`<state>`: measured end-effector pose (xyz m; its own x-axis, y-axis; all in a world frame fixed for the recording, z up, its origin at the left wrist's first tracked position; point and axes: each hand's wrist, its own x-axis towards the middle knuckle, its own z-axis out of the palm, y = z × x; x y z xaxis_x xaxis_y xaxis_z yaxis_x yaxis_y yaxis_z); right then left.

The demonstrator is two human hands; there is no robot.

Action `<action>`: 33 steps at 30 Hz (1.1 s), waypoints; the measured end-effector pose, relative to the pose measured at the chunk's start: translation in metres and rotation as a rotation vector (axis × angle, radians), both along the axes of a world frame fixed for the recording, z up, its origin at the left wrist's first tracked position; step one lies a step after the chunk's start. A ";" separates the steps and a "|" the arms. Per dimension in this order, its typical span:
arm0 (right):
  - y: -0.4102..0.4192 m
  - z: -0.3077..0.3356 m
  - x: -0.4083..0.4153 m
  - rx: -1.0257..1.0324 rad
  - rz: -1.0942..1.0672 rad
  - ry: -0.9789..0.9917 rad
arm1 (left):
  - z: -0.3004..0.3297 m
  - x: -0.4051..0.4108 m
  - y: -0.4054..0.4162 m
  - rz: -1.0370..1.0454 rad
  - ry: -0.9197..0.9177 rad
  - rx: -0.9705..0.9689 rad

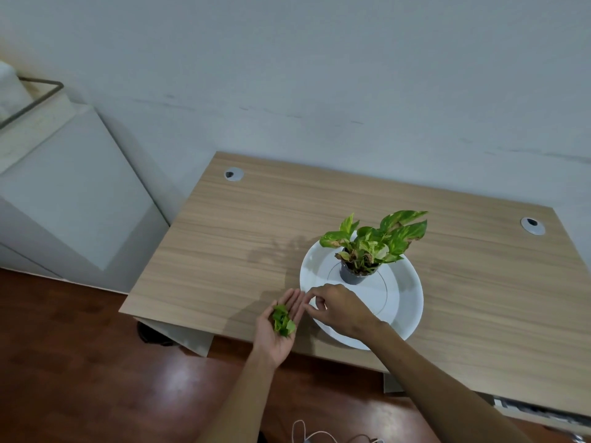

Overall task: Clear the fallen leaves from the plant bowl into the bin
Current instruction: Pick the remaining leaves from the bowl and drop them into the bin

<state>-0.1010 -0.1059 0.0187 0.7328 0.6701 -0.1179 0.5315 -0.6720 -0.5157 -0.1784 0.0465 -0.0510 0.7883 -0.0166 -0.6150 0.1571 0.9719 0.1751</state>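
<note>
Leaves, small and green, lie in a little heap in your left hand, which you hold palm up with the fingers straight and close together, so the heap simply rests on the palm. That hand hovers over the near edge of the counter, just beside the white plant bowl at its 9 o'clock side.

Your right hand reaches across the bowl's rim at about 8 o'clock. Its fingers are curled inward, with the thumb and forefinger drawn together close to the fingertips of your left hand. Whether anything is pinched between them cannot be told; nothing green shows there.

The bowl sits on the wooden counter toward the near right of its middle. Inside it, toward 12 o'clock from the bowl's centre, a small grey pot stands upright and carries a plant with green and yellow leaves, some browned at the edges. The bowl's white floor around the pot looks bare of loose leaves where your arm does not cover it.

Two round cable ports are set in the counter, one at 11 o'clock and one at 2 o'clock. A white cabinet stands off to the counter's 9 o'clock, on a reddish wooden floor.
</note>
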 end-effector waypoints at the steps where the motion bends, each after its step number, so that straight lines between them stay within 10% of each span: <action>1: 0.007 0.003 -0.002 -0.002 0.033 -0.026 | 0.000 0.002 0.001 0.002 0.003 0.006; 17: 0.116 -0.001 -0.005 0.157 0.065 -0.038 | 0.009 -0.017 0.093 0.268 -0.051 -0.135; 33: 0.297 -0.082 0.006 -0.138 0.139 -0.076 | -0.007 -0.030 0.305 0.281 0.032 -0.052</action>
